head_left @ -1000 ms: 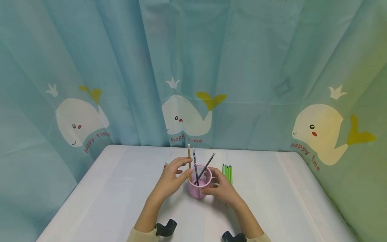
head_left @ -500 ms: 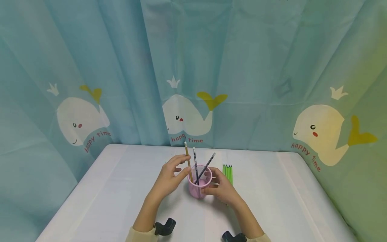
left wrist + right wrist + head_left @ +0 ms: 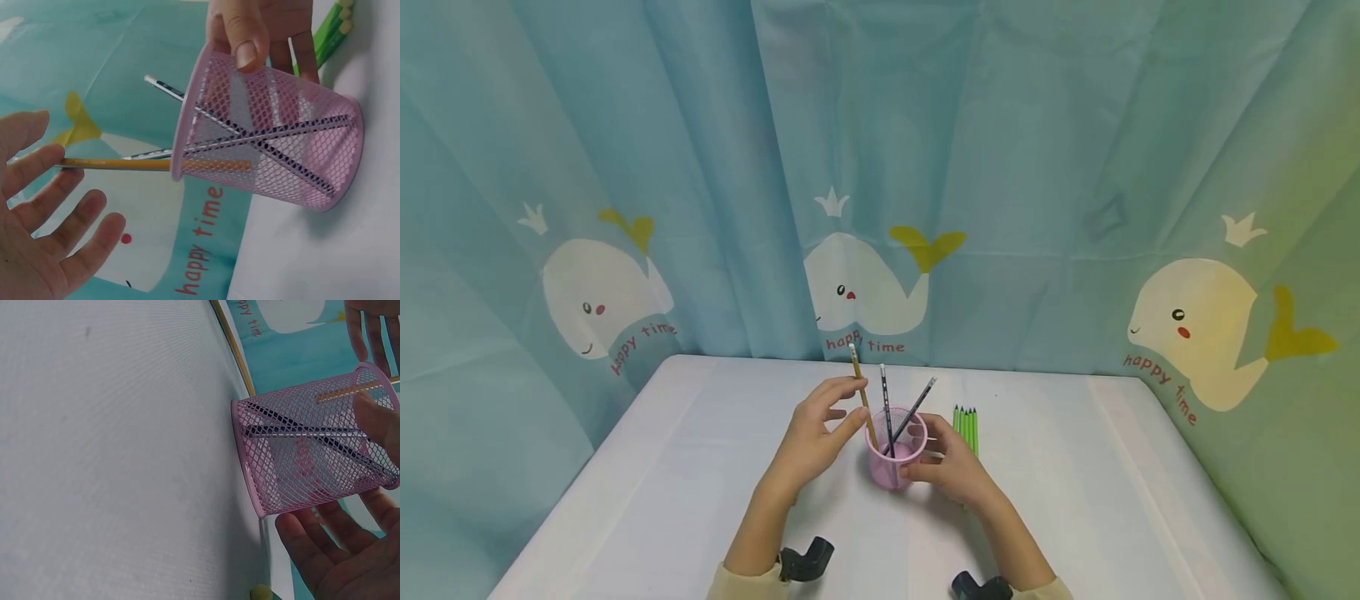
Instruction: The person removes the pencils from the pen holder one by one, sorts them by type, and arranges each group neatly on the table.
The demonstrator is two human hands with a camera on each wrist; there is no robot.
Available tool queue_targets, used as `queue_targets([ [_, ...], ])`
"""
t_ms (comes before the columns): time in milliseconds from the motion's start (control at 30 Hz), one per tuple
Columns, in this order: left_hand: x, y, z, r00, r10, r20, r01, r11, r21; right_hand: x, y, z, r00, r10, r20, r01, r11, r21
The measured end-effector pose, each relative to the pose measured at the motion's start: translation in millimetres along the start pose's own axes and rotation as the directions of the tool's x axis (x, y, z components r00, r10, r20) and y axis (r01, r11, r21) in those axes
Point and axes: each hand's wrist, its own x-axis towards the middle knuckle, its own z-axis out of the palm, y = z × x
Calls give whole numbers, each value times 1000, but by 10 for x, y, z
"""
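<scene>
A pink mesh pencil cup (image 3: 886, 475) stands on the white table. My right hand (image 3: 953, 467) grips its right side, the thumb on the near wall and the fingers around the far wall. At the cup's left rim, my left hand (image 3: 820, 429) pinches a yellow pencil (image 3: 861, 388) between thumb and fingers. The pencil leans left, eraser end up. Through the mesh in the left wrist view, its lower end hangs above the cup's bottom. Two dark patterned pencils, one nearly upright (image 3: 886, 400) and one slanting right (image 3: 917, 400), cross inside the cup (image 3: 275, 137).
Several green pencils (image 3: 966, 425) lie side by side right of the cup, partly behind my right hand. A thin yellow-brown stick (image 3: 234, 350) shows along the table's far side in the right wrist view. A teal curtain (image 3: 1037, 167) with whales hangs behind the table (image 3: 1075, 483).
My left hand has moved slightly left and up, and the yellow pencil's top has tipped left with it. A red-and-white tip behind that hand is now hidden. My right hand and the cup have stayed put.
</scene>
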Motion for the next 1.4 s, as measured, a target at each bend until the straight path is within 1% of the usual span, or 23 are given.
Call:
queue_targets([
  [67,-4,21,-18,1000,-4,-8,4,1000,-2,3,7,0,1000,-4,3,4,1000,2],
  [200,-10,43,-49,999,9,-32,-9,1000,-13,2,13,-3,1000,-8,6,8,1000,1],
  [333,-3,61,-67,997,32,-70,-34,999,-27,-4,-1,-2,1000,-10,4,10,1000,-1],
  [400,2,70,-75,996,34,-88,-37,999,-34,-6,-7,-2,1000,-11,4,11,1000,-4],
  [500,7,75,-84,992,45,-118,-51,998,-47,-3,-5,-5,1000,-12,7,12,1000,-3],
  [700,4,91,-107,982,43,-185,-61,994,-93,3,9,-10,1000,-11,9,11,1000,-1],
  [867,9,119,-121,973,40,-225,-65,993,-103,4,13,-13,1000,-9,7,9,1000,-1],
  [967,10,177,-131,969,37,-243,-64,992,-105,5,15,-14,1000,-9,9,9,1000,3],
  [1033,7,258,-148,967,30,-251,-61,992,-113,6,17,-16,1000,-9,8,9,1000,2],
  [1133,3,380,-187,966,8,-260,-45,990,-135,8,19,-17,1000,-12,5,12,1000,-2],
  [1200,2,420,-211,964,-9,-265,-33,988,-152,8,21,-19,1000,-13,4,13,1000,-2],
  [1267,0,379,-220,963,-25,-267,-21,986,-166,8,21,-20,1000,-13,6,13,1000,-2],
  [1400,-2,207,-217,962,-41,-272,-13,981,-193,2,16,-21,1000,-16,11,16,1000,3],
])
